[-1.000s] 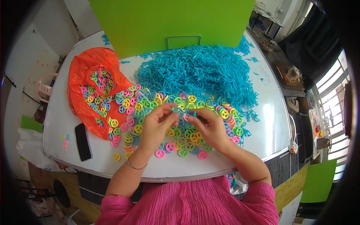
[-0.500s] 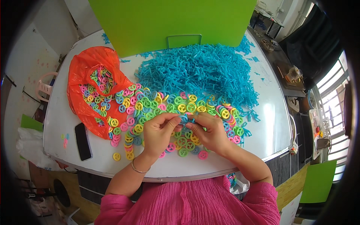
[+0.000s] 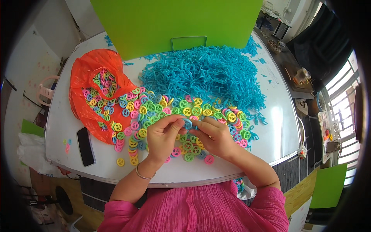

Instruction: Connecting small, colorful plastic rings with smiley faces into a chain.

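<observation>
My left hand (image 3: 163, 136) pinches a small blue plastic wheel (image 3: 187, 123) between thumb and fingers. My right hand (image 3: 217, 138) meets it from the other side, fingers closed on a small blue plastic piece (image 3: 194, 126) mostly hidden by the fingertips. The two parts touch or nearly touch. Under and around both hands lie many loose spoked wheels (image 3: 188, 145) in pink, yellow, green and blue. Just beyond them rises a big heap of thin blue plastic pieces (image 3: 201, 73).
At the left, a red plastic bag (image 3: 79, 73) spills more wheels onto the white table (image 3: 104, 164). A dark phone (image 3: 85, 147) lies near the front left edge. Behind the heap stands a tall green panel (image 3: 154, 23) with a metal handle (image 3: 189, 37).
The blue wheel has turned to show more of its face between my hands. My right fingers have shifted slightly around the blue piece. Both arms stay in place.
</observation>
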Motion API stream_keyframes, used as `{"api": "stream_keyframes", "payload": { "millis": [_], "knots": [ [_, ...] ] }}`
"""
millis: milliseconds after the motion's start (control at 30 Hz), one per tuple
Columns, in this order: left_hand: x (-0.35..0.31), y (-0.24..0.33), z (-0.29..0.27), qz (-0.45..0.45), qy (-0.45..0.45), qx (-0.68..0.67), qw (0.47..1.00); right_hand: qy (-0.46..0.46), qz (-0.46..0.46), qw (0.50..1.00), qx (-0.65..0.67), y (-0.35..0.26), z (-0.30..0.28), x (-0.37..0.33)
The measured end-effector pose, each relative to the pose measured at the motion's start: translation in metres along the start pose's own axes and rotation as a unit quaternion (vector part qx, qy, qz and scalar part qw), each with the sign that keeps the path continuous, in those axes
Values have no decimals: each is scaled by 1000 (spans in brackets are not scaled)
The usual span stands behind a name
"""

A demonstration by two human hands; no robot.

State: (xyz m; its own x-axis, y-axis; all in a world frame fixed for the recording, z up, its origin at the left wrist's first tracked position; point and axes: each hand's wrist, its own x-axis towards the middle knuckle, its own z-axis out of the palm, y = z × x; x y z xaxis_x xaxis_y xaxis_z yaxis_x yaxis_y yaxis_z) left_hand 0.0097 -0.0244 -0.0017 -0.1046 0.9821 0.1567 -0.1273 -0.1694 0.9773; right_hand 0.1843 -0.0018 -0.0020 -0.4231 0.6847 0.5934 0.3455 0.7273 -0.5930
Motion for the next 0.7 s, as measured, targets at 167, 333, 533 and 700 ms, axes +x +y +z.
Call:
{"api": "stream_keyframes", "payload": {
  "millis": [167,333,533,700],
  "knots": [
    [1,-3,0,0,-9,-21,1000,-69,305,903,295,-9,0,-1],
    [-5,-12,10,19,25,-17,999,0,358,846,395,-10,13,-2],
    [-3,-8,6,5,14,-25,1000,-35,174,978,109,-1,6,-4],
    [-4,-13,6,52,-7,43,998,-20,138,990,34,-5,1,-1]
  ]
}}
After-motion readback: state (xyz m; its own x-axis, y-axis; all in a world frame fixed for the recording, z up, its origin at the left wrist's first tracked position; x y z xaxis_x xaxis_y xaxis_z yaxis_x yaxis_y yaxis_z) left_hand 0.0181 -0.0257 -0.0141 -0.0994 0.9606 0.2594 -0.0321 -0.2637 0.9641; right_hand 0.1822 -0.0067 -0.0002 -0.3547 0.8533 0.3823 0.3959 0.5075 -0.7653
